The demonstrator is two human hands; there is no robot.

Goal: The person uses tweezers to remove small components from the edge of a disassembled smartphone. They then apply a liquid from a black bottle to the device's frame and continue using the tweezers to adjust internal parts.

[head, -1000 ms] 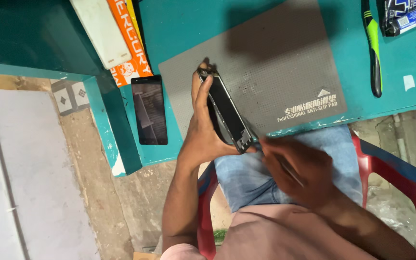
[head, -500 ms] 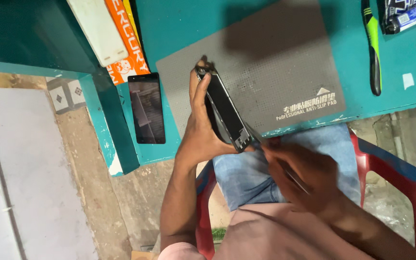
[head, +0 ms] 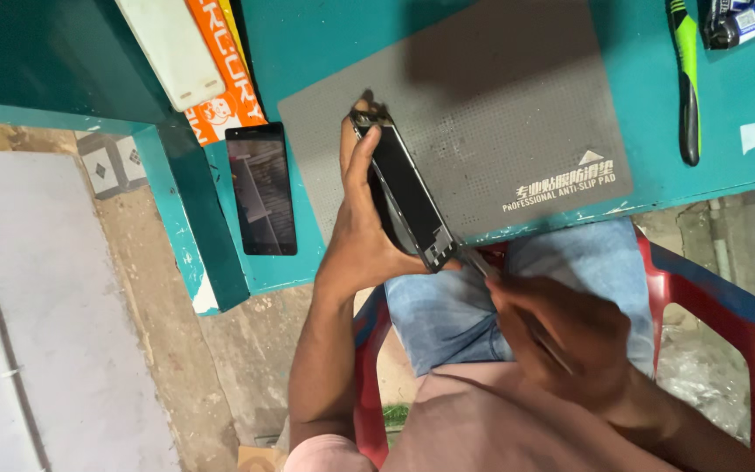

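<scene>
Head view: our left hand (head: 362, 236) grips an opened phone (head: 405, 199) on edge over the grey mat (head: 500, 105). Our right hand (head: 561, 336) is closed on a thin tool (head: 482, 265) — its tip meets the phone's lower corner. We judge prying is in hand; next calls for steady leverage. Against the earlier frame, little differs — the phone sits slightly lower.

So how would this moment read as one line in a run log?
left hand: holds black phone on edge | right hand: thin tool at phone's lower end | beneath: grey mat | beside: second phone flat on teal table
</scene>
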